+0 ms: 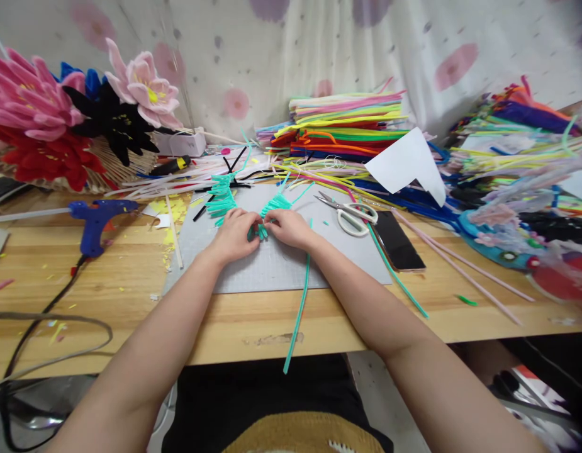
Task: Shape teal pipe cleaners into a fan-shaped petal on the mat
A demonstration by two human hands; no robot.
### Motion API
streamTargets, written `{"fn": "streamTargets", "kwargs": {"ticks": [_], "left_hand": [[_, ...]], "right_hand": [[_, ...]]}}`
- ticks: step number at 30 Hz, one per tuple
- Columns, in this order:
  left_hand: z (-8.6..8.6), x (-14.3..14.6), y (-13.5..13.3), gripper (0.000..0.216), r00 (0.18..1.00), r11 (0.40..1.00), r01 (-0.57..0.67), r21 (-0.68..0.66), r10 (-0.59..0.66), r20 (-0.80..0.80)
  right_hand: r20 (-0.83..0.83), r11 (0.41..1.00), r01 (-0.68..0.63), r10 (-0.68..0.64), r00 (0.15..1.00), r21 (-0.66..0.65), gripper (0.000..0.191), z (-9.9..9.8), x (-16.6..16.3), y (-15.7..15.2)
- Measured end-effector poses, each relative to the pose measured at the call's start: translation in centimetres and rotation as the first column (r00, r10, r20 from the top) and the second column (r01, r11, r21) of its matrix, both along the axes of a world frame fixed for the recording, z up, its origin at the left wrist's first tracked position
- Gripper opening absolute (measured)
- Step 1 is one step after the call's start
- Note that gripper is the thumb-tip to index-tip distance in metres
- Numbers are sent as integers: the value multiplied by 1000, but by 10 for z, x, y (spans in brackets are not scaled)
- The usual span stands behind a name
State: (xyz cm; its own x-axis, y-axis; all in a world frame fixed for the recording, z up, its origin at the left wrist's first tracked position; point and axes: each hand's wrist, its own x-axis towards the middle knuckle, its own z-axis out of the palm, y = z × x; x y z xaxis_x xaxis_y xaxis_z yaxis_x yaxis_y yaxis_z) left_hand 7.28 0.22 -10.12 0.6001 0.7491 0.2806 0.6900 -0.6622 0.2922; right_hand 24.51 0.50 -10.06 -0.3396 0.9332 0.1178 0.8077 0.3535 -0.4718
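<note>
A spotted curtain (272, 56) hangs behind the wooden worktop (224, 333), which spans the view. On it lies a grey mat (253, 274), and at the far left stands a bunch of fuzzy flowers (99, 119) in pink, red, black and blue. A stack of coloured fuzzy stems (342, 116) rises beyond the mat, with a creased white paper (404, 162) near its right end. A blue glue gun (96, 223) rests to the left of the mat. A dark phone (398, 242) lies at the mat's right edge, just beside open scissors (343, 206). A long teal stem (302, 305) runs down past the right wrist to the worktop's front edge.

Over the middle of the mat, the left hand (236, 236) and right hand (291, 228) meet, the fingers of both pinched narrow on a small looped teal piece (263, 233). A looped teal bundle (219, 196) lies beyond the left hand; another teal cluster (277, 202) shows behind the right fingers, perhaps joined to the held piece.
</note>
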Motion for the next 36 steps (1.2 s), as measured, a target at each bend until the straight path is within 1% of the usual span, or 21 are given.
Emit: {"fn": "streamTargets", "kwargs": {"ticks": [2,4,6,8,12,13,15,17,18,20,23,25,29,32,34,36], "left_hand": [[-2,0,0,25,998,999,-31,-6,31,55],[-3,-1,0,27,991,998,-63,-9,64,121],[-4,-2,1,29,979,996,-87,-27,91,181],[-3,-3,2,29,969,993,-101,-60,112,221],[0,-3,3,17,958,985,-137,-101,158,238],[0,-3,3,17,956,985,-142,-102,164,244],[0,-3,3,19,951,985,-140,-101,162,263],[-1,-4,3,23,949,986,-132,-99,155,274],[-2,-4,3,23,950,987,-129,-97,151,272],[-2,-4,3,24,955,988,-124,-91,144,261],[-2,-5,2,23,961,991,-91,-94,112,252],[-2,-7,3,22,953,989,-58,-135,95,288],[-5,-12,8,23,895,960,23,-279,104,434],[-5,-16,12,25,851,937,53,-347,139,506],[-2,-19,12,25,866,940,34,-338,141,480],[1,-22,10,24,924,963,-24,-270,124,362]], "right_hand": [[-119,997,-9,-1,993,-81,19,-4,3,4],[-258,988,-39,0,966,-148,19,-7,7,8],[-369,984,-65,-2,929,-168,19,-9,10,11],[-409,984,-79,8,913,-157,19,-11,11,12],[-325,986,-122,79,942,-116,17,-11,8,6],[-296,988,-125,95,951,-86,17,-10,7,4],[-245,991,-136,135,960,16,23,-8,5,0],[-200,975,-178,202,959,133,33,-6,4,-3],[-178,962,-210,240,954,172,34,-5,3,-4],[-144,947,-257,286,947,192,28,-4,2,-6],[-108,956,-243,262,959,164,19,-4,1,-7],[-66,962,-222,235,970,160,17,-4,0,-7],[29,950,-249,248,968,187,19,-5,0,-7],[21,946,-236,237,971,220,20,-6,0,-7],[-35,949,-191,206,978,252,17,-7,1,-6],[-99,946,-177,210,973,271,15,-8,1,-5]]}}
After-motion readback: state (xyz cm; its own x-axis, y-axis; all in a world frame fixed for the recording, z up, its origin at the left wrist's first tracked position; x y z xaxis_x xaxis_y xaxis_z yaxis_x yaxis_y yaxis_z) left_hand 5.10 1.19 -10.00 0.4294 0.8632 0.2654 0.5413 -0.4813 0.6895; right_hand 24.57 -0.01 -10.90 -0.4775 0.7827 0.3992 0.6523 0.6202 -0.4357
